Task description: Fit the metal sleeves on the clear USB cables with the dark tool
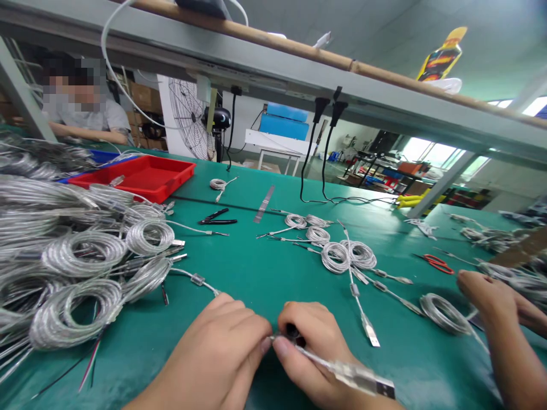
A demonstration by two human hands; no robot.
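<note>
Near the front edge of the green table, my left hand [222,347] and my right hand [316,347] are closed, their fingertips almost touching. Both pinch a clear-sheathed USB cable [314,357] between them. Its USB plug [363,378] lies over my right wrist and points right. A dark round-ended object [292,330] shows within my right fingers; its kind is hidden. From beyond my left knuckles, a cable with a small clear bead [197,279] runs towards the coiled cables [85,253] piled at the left.
Several cable coils [335,257] lie mid-table. Black nippers [217,218], a metal ruler [264,204] and a red tray [158,171] are farther back. At the right, another person's hand [482,290] is near red-handled scissors [438,263]. A shelf beam [273,54] spans above.
</note>
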